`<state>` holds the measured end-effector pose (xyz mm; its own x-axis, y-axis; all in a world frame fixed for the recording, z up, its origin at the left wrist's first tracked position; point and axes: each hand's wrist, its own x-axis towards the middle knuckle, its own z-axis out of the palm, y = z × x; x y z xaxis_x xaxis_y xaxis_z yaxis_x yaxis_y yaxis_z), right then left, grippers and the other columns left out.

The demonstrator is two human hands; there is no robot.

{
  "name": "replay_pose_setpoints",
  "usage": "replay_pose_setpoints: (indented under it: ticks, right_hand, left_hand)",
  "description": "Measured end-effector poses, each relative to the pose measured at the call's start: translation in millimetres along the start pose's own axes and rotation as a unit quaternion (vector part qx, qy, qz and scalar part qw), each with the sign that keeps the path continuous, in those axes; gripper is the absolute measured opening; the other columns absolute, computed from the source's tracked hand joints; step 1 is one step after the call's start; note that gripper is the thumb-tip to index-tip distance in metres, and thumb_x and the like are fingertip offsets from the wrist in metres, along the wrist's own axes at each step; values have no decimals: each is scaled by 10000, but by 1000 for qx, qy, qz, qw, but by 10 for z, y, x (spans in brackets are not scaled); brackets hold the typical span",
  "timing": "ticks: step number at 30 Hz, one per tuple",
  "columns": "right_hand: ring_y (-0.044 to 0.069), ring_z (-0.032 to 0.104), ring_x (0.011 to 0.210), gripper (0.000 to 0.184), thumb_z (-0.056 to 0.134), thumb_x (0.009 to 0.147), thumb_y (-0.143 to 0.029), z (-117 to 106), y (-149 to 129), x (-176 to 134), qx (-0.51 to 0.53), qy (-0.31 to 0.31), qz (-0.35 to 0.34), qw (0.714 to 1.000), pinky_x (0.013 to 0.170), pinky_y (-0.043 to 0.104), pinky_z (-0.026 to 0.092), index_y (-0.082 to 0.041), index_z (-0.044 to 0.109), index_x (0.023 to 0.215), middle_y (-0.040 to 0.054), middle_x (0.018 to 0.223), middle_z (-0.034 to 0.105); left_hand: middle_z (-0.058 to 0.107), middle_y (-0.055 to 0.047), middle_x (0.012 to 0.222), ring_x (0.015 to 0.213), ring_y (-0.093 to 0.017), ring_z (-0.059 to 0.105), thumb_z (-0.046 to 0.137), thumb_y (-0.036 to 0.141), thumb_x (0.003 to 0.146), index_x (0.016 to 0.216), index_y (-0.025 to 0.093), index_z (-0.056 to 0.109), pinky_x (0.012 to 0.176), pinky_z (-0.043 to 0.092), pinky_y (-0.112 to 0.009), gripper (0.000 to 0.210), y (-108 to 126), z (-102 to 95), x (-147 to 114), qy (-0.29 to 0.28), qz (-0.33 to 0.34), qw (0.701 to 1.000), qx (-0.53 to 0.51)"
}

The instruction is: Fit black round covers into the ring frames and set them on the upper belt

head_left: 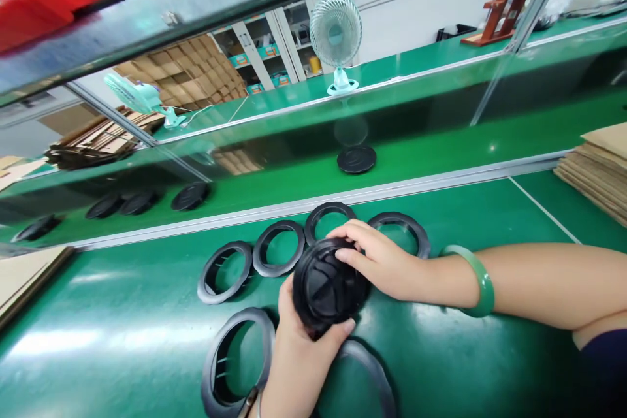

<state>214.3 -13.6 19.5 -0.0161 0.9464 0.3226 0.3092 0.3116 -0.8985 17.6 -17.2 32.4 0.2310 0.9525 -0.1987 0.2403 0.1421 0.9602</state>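
Both hands grip black round cap [327, 287] – left hand [298, 346] cups underside, right hand [379, 261] pinches top edge. Risk: cap slips, lands on rings [279, 248] just beside – uneven grip likely cause.

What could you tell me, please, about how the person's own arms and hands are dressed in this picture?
Both hands are bare, with no gloves. The right hand comes from a bare forearm that wears a smooth green bangle at the wrist; a dark sleeve edge shows near the elbow. The left hand has something thin at the wrist, cut off by the frame's lower edge.
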Motion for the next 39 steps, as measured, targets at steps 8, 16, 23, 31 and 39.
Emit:
replay_pose_setpoints:
  ticks: [8, 16, 23, 31, 39]
  right_hand:
    - [190, 514, 939, 189, 741, 869, -115, 63, 33, -28, 70, 8, 38, 997, 809, 301, 415, -161, 569, 930, 17, 984, 526]
    - [204, 576, 942, 320, 822, 821, -175, -20, -94, 4, 103, -82, 112, 985, 783, 293, 444, -166, 583, 1034, 1, 1000, 609]
    - [205, 627, 807, 406, 902, 674, -96, 19, -138, -42, 78, -104, 173, 976, 653, 257, 467, -159, 604, 943, -28, 866, 656]
    - [229, 630, 842, 247, 798, 772, -234, -530, 90, 315, -75, 140, 21, 987, 752, 301, 511, -169, 646, 956, 8, 897, 664]
    - [420, 390, 1344, 583, 642, 928, -344, -1786, 1267, 665, -570, 105, 135, 804, 1144, 558, 324, 43, 550, 1354, 251, 1404, 458]
  left_hand:
    - [514, -143, 1396, 1264, -324, 547, 872, 442, 644, 1446, 220, 304, 1095, 478, -450, 1007, -74, -30, -115, -85, 8, 995, -52]
    - [624, -73, 1252, 1167, -229, 604, 701, 514, 857, 1318, 215, 446, 958, 540, -273, 606, 98, -8, -118, -38, 9, 999, -25]
    - [662, -64, 1141, 1059, -215, 643, 680, 466, 880, 1251, 199, 482, 915, 552, -275, 498, 105, -13, -81, -34, 27, 999, -32]
    - [514, -108, 1425, 1275, -243, 547, 548, 470, 982, 1482, 279, 257, 1076, 471, -374, 608, -68, -74, -2, -60, 139, 988, -18]
    - [529, -25, 1418, 1415, -241, 389, 591, 273, 932, 1264, 330, 590, 1198, 358, -479, 336, -198, -212, 125, -238, 201, 924, 221]
